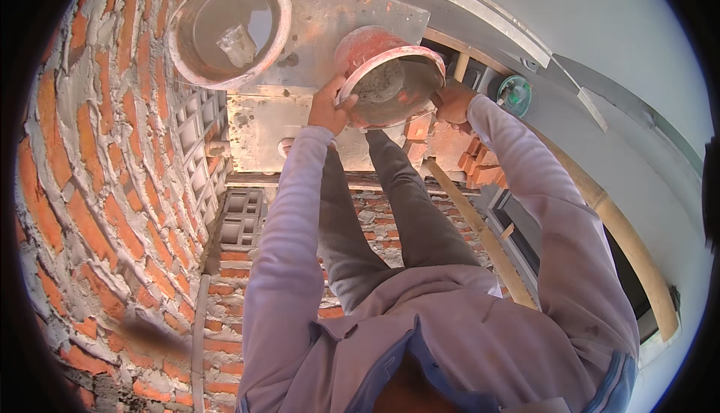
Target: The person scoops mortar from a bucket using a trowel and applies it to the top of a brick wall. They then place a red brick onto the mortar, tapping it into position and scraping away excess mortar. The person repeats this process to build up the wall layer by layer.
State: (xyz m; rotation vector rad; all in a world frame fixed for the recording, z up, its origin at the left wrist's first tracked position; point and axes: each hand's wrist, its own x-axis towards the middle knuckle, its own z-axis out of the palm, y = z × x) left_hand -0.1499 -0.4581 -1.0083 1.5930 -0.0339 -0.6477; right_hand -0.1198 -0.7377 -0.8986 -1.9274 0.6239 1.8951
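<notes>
Both my hands hold a red bucket, tilted with its mouth toward me. A grey, mortar-like coating and a lump of grey material show inside it. My left hand grips the rim on the left side, thumb over the edge. At the opposite side my right hand is closed on the rim, its fingers partly hidden. To the left of the bucket stands a big round tub with a pale, crusted rim. Murky liquid lies in it, along with a crumpled, pale translucent object.
Stained boards lie under the tub and around my feet. A rough brick wall rises on the left, beside grey vent blocks. Loose bricks, bamboo poles and a green round object are on the right, near a pale wall.
</notes>
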